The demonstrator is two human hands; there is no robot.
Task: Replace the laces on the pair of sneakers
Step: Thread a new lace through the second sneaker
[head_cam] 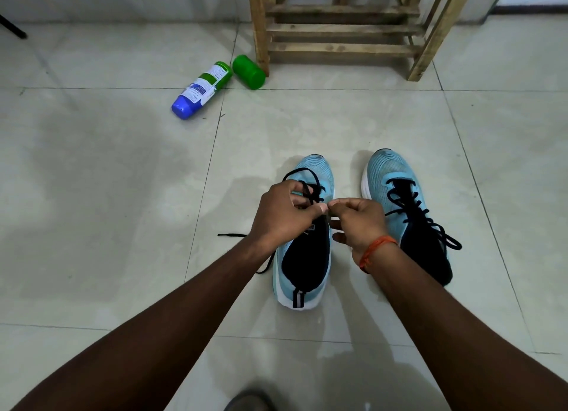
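Note:
Two light blue sneakers with dark collars stand side by side on the tiled floor, toes pointing away from me. Over the left sneaker (307,257) both hands work at its black lace (304,177). My left hand (281,212) curls its fingers round the lace above the eyelets. My right hand (358,221) pinches something small between thumb and fingertips, close against the left thumb; it looks like the lace, partly hidden. One loose lace end (232,235) trails on the floor to the left. The right sneaker (405,207) is laced in black, its ends lying loose.
A blue-capped bottle (201,89) lies on its side on the floor at the back left, with a green cap (249,71) beside it. A wooden slatted rack (338,29) stands against the back wall. A dark object (250,401) shows at the bottom edge.

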